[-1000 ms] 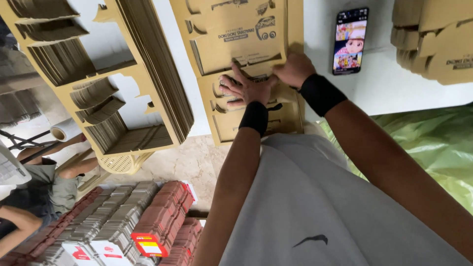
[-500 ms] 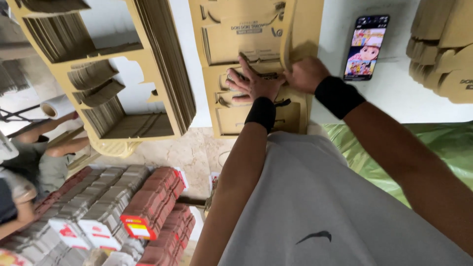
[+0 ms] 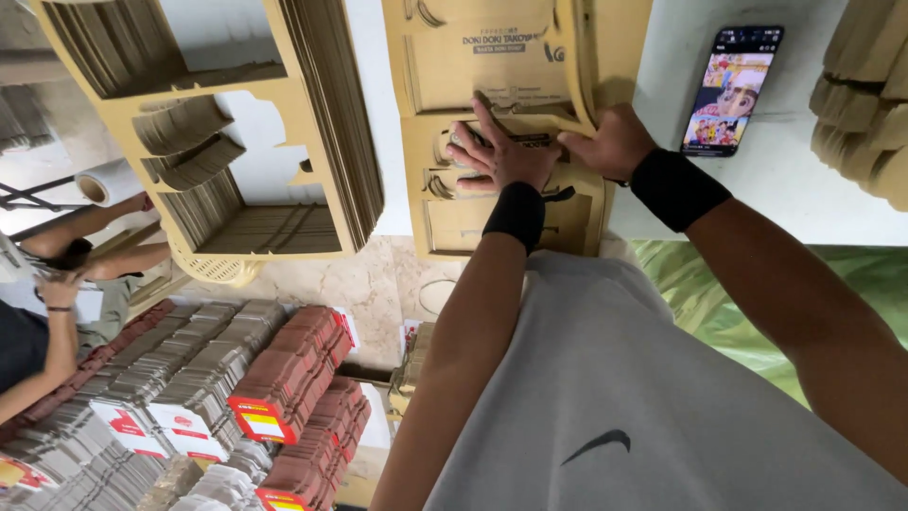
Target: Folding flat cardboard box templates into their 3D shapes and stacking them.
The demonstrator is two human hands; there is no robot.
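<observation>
A flat tan die-cut cardboard box blank [image 3: 511,66] lies on top of a stack on the white table. My left hand [image 3: 501,156] is pressed flat on it, fingers spread over a folded flap. My right hand [image 3: 610,142] grips the blank's right edge beside the left hand. Both wrists wear black wristbands. My grey shirt fills the lower right of the view.
A phone [image 3: 733,90] with a lit colourful screen lies right of the blank. More cardboard stacks stand at the left [image 3: 236,123] and far right [image 3: 865,95]. Red and white folded cartons [image 3: 284,378] are piled on the floor. Another person's arms [image 3: 66,274] are at the left edge. A green sheet [image 3: 719,293] lies below the table.
The view has shifted slightly, and both hands stay on the cardboard blank, pressing the same flap area. The left fingers have spread a little wider.
</observation>
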